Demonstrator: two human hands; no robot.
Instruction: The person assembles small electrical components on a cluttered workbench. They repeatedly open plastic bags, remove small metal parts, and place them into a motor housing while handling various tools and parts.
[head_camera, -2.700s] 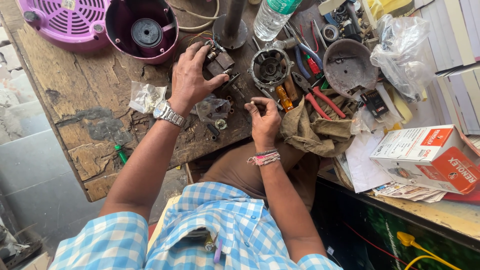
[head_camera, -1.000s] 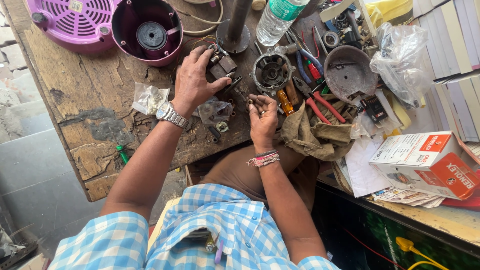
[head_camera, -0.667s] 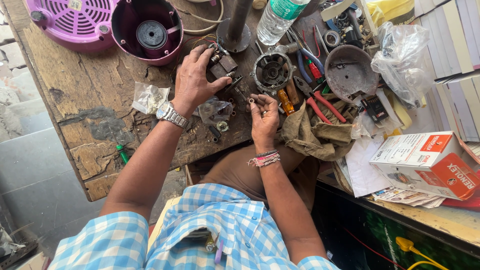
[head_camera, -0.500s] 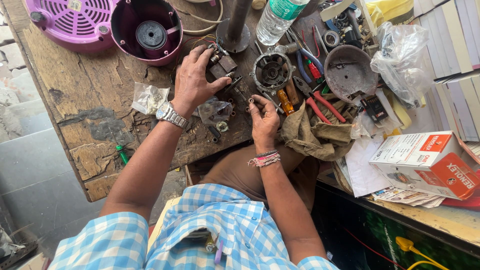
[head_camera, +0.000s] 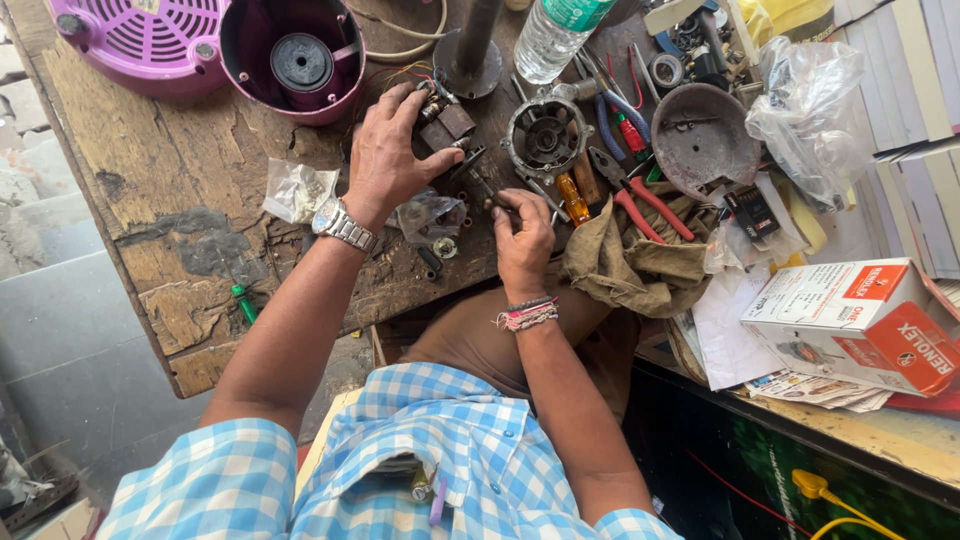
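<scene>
Mid-repair, looks like: left hand (head_camera: 385, 160) clamped on small dark motor part (head_camera: 448, 122) on counter (head_camera: 150, 190); right hand (head_camera: 522, 235) pinches a thin tool (head_camera: 478, 185) — purple housing (head_camera: 290, 55) and round motor (head_camera: 545, 135) lie apart, unassembled.

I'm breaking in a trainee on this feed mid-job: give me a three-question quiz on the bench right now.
1. True or false: the left hand rests on a small dark metal part.
2. Which lies just right of the right hand? A) brown cloth B) purple housing C) plastic bottle
3. What does the left wrist wear?

Key: 1 true; 2 A; 3 a metal wristwatch.
</scene>
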